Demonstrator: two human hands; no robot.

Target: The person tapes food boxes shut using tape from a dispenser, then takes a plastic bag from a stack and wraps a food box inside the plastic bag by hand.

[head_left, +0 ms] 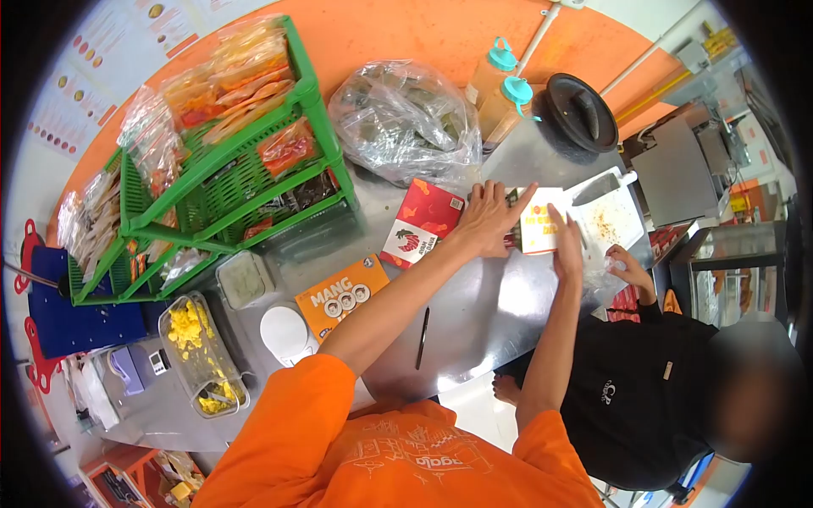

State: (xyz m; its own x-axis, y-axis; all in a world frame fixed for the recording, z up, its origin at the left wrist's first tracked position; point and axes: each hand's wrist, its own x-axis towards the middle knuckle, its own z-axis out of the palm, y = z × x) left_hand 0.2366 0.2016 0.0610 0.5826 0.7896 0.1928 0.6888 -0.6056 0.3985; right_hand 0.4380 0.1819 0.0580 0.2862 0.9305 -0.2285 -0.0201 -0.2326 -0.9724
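White box (536,234) between left hand (489,222), fingers spread, and right hand (567,241), fingers outstretched.

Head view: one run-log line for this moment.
left hand: spread, by white carton | right hand: fingers over white carton | red carton: beside left hand

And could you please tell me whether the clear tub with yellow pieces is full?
Only partly filled: the yellow pieces lie in patches inside the clear tub, with bare plastic showing between.
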